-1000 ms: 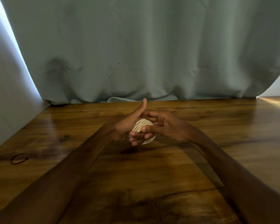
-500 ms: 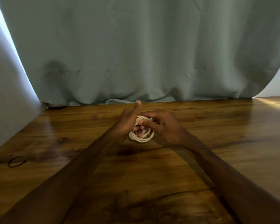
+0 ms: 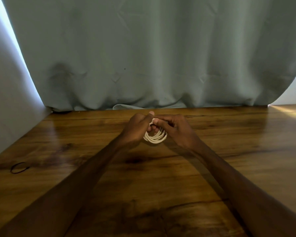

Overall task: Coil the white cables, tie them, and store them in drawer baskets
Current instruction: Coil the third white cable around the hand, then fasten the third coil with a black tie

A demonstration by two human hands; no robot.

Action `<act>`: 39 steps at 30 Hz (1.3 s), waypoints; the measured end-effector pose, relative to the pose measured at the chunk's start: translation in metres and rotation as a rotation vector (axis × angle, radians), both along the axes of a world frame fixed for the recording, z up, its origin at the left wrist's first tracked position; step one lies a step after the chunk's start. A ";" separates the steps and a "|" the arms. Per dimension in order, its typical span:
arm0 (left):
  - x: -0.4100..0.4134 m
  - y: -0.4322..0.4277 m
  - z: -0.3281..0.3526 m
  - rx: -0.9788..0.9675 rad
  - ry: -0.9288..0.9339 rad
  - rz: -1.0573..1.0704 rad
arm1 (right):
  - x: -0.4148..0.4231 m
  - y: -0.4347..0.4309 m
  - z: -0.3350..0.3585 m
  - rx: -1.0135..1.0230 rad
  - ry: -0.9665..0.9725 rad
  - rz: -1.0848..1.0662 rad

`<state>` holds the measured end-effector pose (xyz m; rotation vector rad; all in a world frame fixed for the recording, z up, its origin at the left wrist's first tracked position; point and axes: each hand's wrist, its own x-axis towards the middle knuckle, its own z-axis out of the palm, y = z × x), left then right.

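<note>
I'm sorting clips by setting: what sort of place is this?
Probably a room at home, at a window: a polished wooden table, a grey-green curtain with daylight at its edges, and hands coiling a white cable.

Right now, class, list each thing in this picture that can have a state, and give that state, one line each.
white cable: coiled into loops, held above the table, not yet tied.
left hand: closed on the coil, thumb up.
right hand: fingers pinching the top of the coil.
black band: lying loose on the table, untouched.
curtain: drawn shut.

Both arms reach forward; left hand (image 3: 137,127) and right hand (image 3: 176,129) meet, fingers apparently curled closed.
</note>
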<state>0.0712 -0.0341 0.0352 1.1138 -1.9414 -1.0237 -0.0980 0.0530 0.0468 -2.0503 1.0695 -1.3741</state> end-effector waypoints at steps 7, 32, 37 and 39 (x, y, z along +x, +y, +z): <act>0.024 0.027 0.017 0.075 0.022 -0.170 | -0.002 -0.001 -0.005 0.109 -0.067 0.040; 0.214 0.030 0.042 -0.120 0.413 0.350 | 0.205 -0.031 -0.017 0.423 -0.017 0.200; 0.264 0.024 0.053 -0.166 0.448 0.483 | 0.267 -0.020 -0.012 0.087 0.407 0.362; 0.276 0.019 0.050 -0.167 0.440 0.495 | 0.293 -0.017 -0.015 -0.087 0.504 0.473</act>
